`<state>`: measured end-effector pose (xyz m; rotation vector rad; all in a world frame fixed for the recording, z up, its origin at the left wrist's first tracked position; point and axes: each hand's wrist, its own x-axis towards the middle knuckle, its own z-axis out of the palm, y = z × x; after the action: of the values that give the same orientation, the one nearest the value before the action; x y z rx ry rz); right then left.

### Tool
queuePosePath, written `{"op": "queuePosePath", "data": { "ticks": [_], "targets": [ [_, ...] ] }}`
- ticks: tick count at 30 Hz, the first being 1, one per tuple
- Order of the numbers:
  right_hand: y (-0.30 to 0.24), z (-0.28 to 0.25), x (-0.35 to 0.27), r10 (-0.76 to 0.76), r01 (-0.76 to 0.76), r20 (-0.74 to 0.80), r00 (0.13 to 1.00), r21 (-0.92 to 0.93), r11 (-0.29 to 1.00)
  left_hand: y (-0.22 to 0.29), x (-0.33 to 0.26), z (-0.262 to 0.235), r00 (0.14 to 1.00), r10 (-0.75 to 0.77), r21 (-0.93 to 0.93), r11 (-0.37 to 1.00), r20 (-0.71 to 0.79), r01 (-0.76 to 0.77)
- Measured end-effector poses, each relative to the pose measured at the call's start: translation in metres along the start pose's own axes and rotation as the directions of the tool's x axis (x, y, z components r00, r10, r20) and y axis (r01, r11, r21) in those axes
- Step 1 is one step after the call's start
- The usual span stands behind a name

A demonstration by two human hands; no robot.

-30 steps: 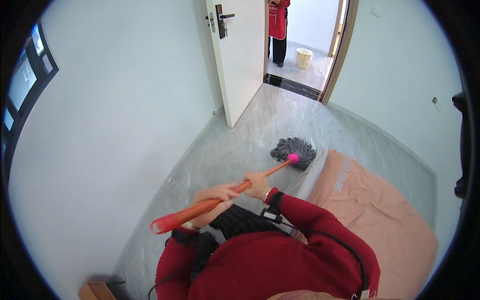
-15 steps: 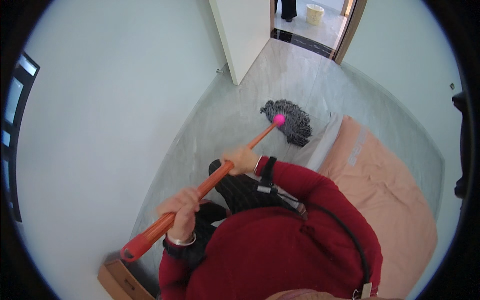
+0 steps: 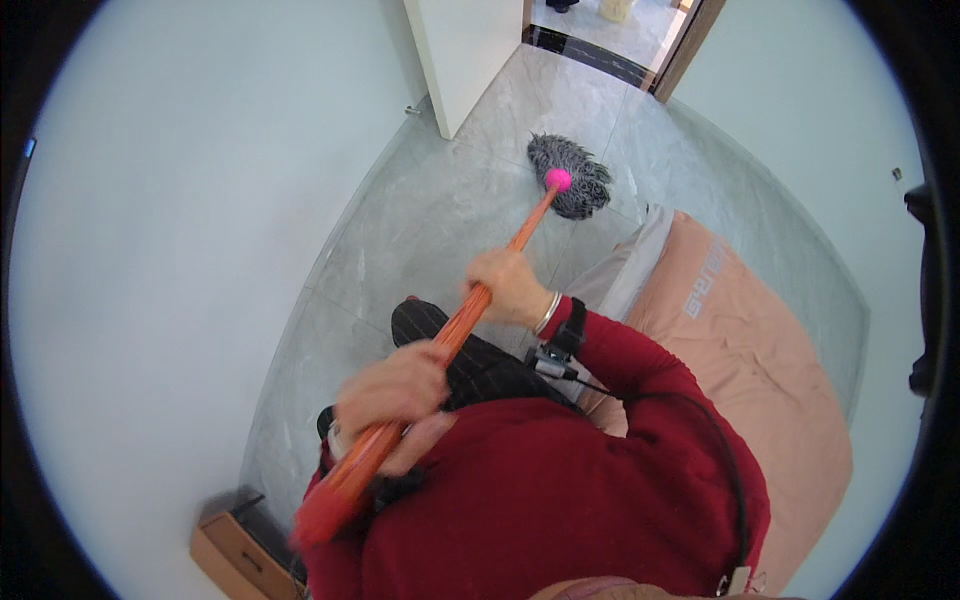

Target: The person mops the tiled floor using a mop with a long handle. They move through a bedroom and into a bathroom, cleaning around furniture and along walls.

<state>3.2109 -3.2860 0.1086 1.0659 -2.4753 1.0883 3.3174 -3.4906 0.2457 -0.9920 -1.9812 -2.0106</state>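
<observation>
Fingers (image 3: 500,285) of both hands closed around mop handle (image 3: 480,300)

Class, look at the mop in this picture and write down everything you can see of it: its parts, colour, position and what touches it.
The mop has a long orange handle, a bright pink collar and a shaggy grey string head. It slants from lower left to upper right, with the head resting on the grey tiled floor near the open door and beside the peach mattress. The left hand grips the handle near its blurred upper end; the right hand grips it lower down.
</observation>
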Motion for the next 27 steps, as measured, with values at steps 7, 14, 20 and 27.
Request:
{"op": "queuePosePath", "data": {
  "ticks": [7,14,20,27],
  "targets": [
    [-0.052,-0.006,0.025,-0.055,0.048,0.034,0.998,0.172,0.984,0.049,0.041,-0.034,0.995,-0.098,-0.356,0.931,-0.035,0.079],
    [0.018,-0.023,0.044,-0.039,0.041,-0.015,0.999,0.136,0.990,0.000,0.074,-0.028,0.933,-0.218,-0.291,0.948,-0.287,0.132],
    [0.133,-0.022,-0.011,0.145,-0.120,0.083,0.986,-0.248,0.961,-0.135,0.037,0.014,0.915,-0.364,-0.245,0.916,-0.175,0.318],
    [0.196,-0.037,-0.096,0.458,-0.355,0.197,0.867,-0.402,0.844,-0.200,-0.004,0.093,0.965,-0.242,-0.198,0.946,0.102,0.258]
  ]
}}
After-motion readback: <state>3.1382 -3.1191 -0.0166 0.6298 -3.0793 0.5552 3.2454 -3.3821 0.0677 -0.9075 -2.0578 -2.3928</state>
